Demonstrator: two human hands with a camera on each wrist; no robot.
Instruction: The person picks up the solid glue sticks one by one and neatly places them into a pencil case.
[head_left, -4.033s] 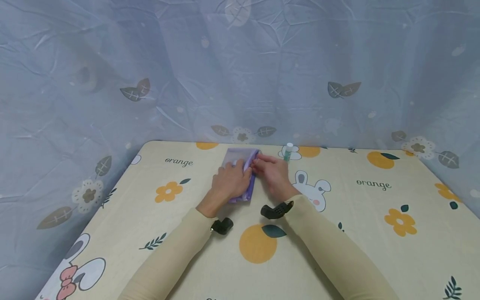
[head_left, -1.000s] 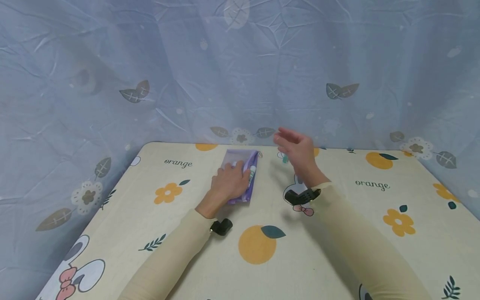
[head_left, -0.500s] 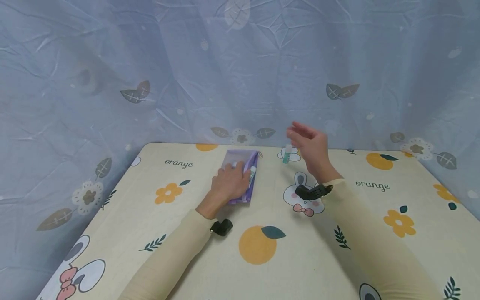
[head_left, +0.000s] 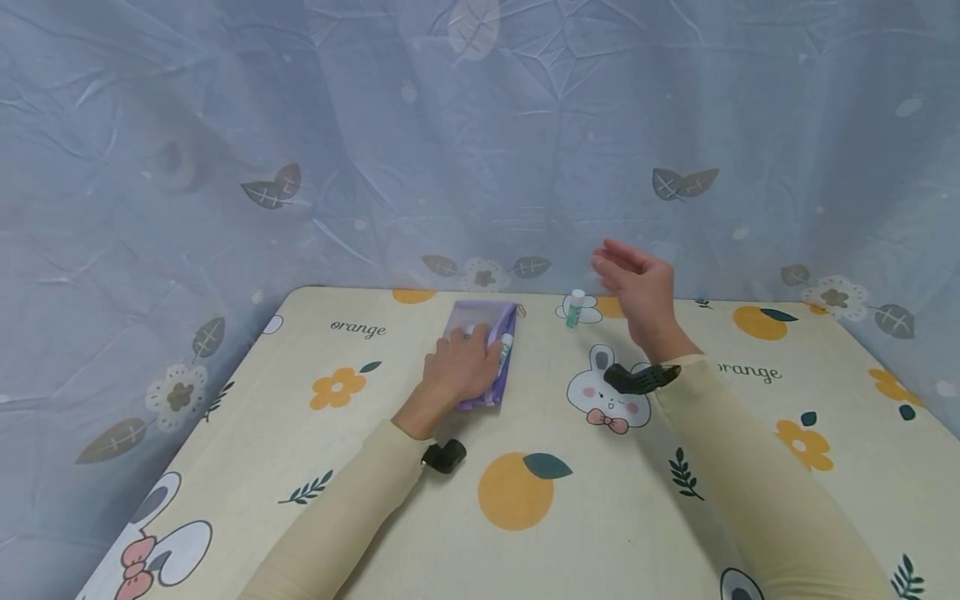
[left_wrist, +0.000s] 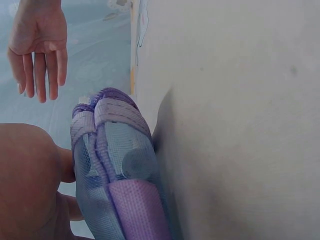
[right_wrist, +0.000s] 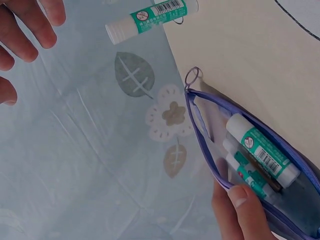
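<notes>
My left hand (head_left: 463,367) lies over a purple mesh zip pouch (head_left: 483,312) toward the back of the table. In the right wrist view its thumb (right_wrist: 241,196) hooks over the rim of the unzipped opening, with a finger on the outside, pinching that wall. Inside the pouch (right_wrist: 204,155) lie a large white-and-green glue stick (right_wrist: 262,150), smaller green-and-white tubes (right_wrist: 245,175) and a slim brown stick (right_wrist: 263,172). My right hand (head_left: 640,287) is raised to the right of the pouch, fingers loosely extended, holding nothing. Another glue stick (head_left: 575,308) stands upright between the pouch and this hand.
A cream tablecloth (head_left: 420,533) printed with oranges, flowers and rabbits covers the table. Directly behind its far edge hangs a grey-blue curtain (head_left: 480,150). A ring pull (right_wrist: 192,76) sits at one end of the pouch's zip.
My right hand has left the pouch's right edge, risen and moved right, past the standing glue stick. A glue stick now shows at the pouch opening. My left hand has stayed on the pouch.
</notes>
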